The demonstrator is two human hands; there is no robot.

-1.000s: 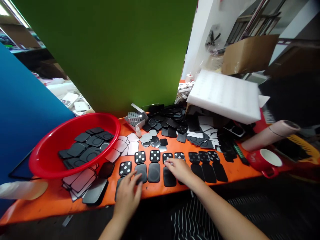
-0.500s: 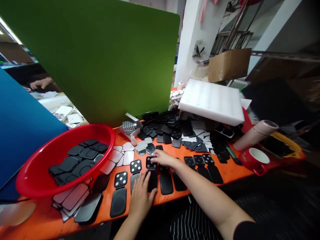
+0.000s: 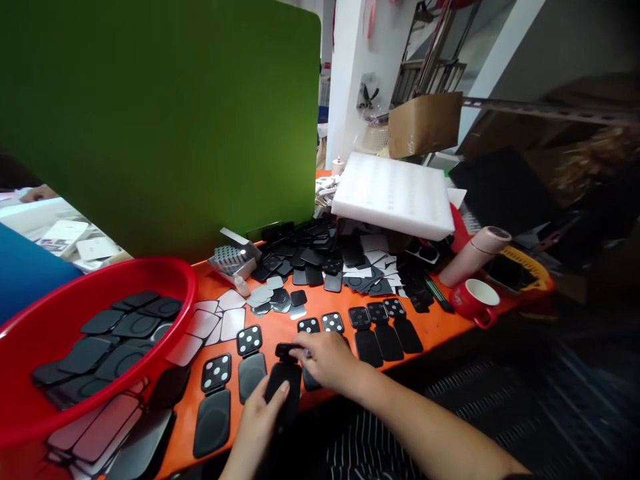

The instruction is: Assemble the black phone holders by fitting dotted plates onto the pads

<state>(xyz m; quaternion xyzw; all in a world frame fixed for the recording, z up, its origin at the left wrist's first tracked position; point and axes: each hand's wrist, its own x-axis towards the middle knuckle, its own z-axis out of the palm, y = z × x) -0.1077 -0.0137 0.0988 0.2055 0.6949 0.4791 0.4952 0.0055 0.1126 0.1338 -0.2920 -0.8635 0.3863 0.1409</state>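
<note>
My left hand (image 3: pixel 261 415) is closed around the lower panel of a black hinged two-panel pad (image 3: pixel 284 388), thumb on top, lifted off the orange table. With its fingers pinched, my right hand (image 3: pixel 326 359) grips the pad's small upper flap (image 3: pixel 285 349), which is tilted. To the left lie two similar open pads, a nearer one (image 3: pixel 213 421) and a farther one (image 3: pixel 251 377), each with a square panel of white dots. More pads lie open in a row to the right, such as the black pad (image 3: pixel 388 343); some are partly hidden by my right hand.
A red basin (image 3: pixel 187 293) at left holds black panels. Pale sheets (image 3: pixel 233 325) and black pieces (image 3: pixel 313 257) cover the table's back. At right stand a red mug (image 3: pixel 467 303), a pink bottle (image 3: pixel 473 260) and a white foam block (image 3: pixel 395 193). A green divider (image 3: pixel 200 120) rises behind.
The pad lay flat on the table under both hands; now it is raised toward me, with its upper flap tilted up. The camera view has swung to the right.
</note>
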